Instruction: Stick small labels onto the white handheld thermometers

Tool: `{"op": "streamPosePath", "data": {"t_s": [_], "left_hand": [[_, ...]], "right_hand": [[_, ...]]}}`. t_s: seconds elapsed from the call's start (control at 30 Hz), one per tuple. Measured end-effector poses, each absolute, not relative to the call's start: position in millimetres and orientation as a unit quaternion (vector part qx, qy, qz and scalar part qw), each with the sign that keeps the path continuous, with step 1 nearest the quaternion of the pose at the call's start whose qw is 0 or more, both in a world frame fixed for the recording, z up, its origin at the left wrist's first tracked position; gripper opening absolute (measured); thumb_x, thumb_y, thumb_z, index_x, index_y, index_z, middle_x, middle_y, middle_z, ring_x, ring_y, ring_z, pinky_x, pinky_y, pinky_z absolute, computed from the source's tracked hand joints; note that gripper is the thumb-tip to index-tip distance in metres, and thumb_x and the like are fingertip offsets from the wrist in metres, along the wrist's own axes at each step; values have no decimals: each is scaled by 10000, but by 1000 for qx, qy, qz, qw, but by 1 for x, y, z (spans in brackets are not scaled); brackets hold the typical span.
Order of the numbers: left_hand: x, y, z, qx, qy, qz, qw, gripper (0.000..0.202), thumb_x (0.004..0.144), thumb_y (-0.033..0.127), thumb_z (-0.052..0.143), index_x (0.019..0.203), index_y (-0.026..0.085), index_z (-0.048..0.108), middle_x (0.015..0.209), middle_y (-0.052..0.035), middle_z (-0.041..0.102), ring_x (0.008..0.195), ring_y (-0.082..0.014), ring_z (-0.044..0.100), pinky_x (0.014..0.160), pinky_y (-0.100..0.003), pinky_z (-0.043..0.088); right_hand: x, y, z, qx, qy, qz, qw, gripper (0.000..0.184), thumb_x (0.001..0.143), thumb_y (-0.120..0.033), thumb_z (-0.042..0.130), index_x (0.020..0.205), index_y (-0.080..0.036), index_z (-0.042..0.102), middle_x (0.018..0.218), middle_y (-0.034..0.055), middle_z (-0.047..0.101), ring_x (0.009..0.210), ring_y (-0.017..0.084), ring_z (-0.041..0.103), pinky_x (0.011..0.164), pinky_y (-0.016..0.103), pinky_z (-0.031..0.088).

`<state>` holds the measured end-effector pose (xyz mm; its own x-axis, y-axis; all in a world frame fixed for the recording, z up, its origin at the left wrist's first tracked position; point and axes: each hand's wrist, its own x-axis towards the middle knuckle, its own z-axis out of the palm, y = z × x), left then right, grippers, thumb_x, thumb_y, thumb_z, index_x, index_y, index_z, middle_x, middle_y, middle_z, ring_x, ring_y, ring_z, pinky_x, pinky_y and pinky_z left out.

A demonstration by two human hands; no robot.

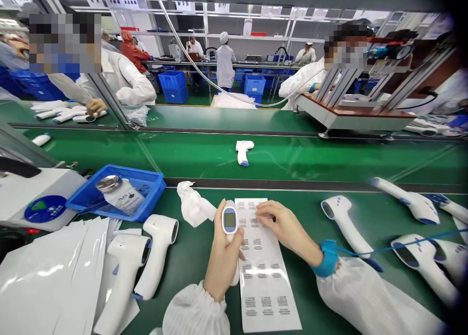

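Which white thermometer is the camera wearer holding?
The thermometer in the left hand, its screen facing the camera; it is the only one in either of the wearer's hands.

- A green bench point(302, 201) spanned the lower half of the frame.
- Glossy white sheets point(47, 276) lay at lower left.
- A blue tray point(154, 198) sat at middle left.
- Crumpled tissue point(193, 206) and a label sheet point(268, 284) lay near centre.
- White thermometers point(345, 223) lay at right.

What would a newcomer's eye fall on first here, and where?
Probably the white device with a small screen, held in the left hand near the centre. Beside it, the right hand, a bright blue band at its wrist, is at the top of a printed sheet. Beyond, a lone gun-shaped device lies on the green strip.
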<state>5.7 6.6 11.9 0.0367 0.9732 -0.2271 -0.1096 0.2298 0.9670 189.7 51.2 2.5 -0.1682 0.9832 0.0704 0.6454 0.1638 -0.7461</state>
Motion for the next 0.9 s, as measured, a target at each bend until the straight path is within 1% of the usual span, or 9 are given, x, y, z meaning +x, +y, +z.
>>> {"op": "streamPosePath", "data": {"t_s": [0.03,0.07,0.13,0.23,0.5,0.63,0.7,0.77,0.9], "left_hand": [[8,8,10,401,517,452,606,702,925,394,562,1526,391,199,1415,-99,505,1071,-251,655,743,-355,608],[10,10,9,391,515,449,617,702,922,405,570,1517,413,199,1477,-82,444,1133,-252,630,789,-357,603],[14,11,6,391,509,455,617,684,917,411,588,1501,416,232,1560,-48,343,1289,-265,532,951,-378,546],[19,12,4,416,514,452,598,642,928,411,574,1490,381,265,1567,-43,352,1403,-269,416,1094,-399,433],[25,9,7,462,505,437,584,591,967,350,509,1492,363,239,1611,-23,288,1446,-236,356,1154,-404,356],[25,8,8,470,513,433,573,593,968,331,505,1495,348,233,1620,-21,271,1468,-220,310,1181,-397,315],[25,9,7,473,515,437,566,594,968,327,506,1496,341,235,1621,-19,274,1478,-217,292,1194,-392,293],[24,9,7,471,505,445,570,601,967,326,506,1501,327,231,1624,-28,267,1474,-217,304,1196,-388,291],[24,9,11,462,493,461,575,621,950,361,539,1501,291,261,1601,-59,306,1444,-239,354,1189,-406,308]], "right_hand": [[192,50,-8,-580,-704,286,293,109,850,-224,623,809,-230,723,1104,63,707,1063,271,638,965,475,473],[193,49,-16,-582,-701,288,296,127,854,-215,618,796,-235,730,1108,60,710,1061,273,636,981,489,458],[193,48,-26,-583,-698,282,306,159,874,-218,596,813,-244,741,1101,55,719,1041,268,639,981,490,456],[191,49,-29,-585,-691,278,321,172,888,-221,577,868,-246,746,1084,56,728,1030,266,636,961,478,469],[184,58,-30,-587,-676,304,327,138,869,-237,609,800,-233,728,1006,61,732,991,257,635,929,465,479],[181,60,-20,-579,-690,302,313,110,812,-188,639,709,-215,664,942,62,706,957,270,611,912,490,454],[184,55,-5,-554,-714,306,299,112,768,-146,654,685,-219,640,926,40,697,935,252,610,909,462,452],[188,46,15,-496,-740,361,276,126,762,-122,643,693,-227,632,892,12,692,889,214,628,875,395,478],[190,32,56,-391,-706,548,222,120,791,-149,634,702,-230,630,830,-3,669,781,168,637,733,300,519]]}}
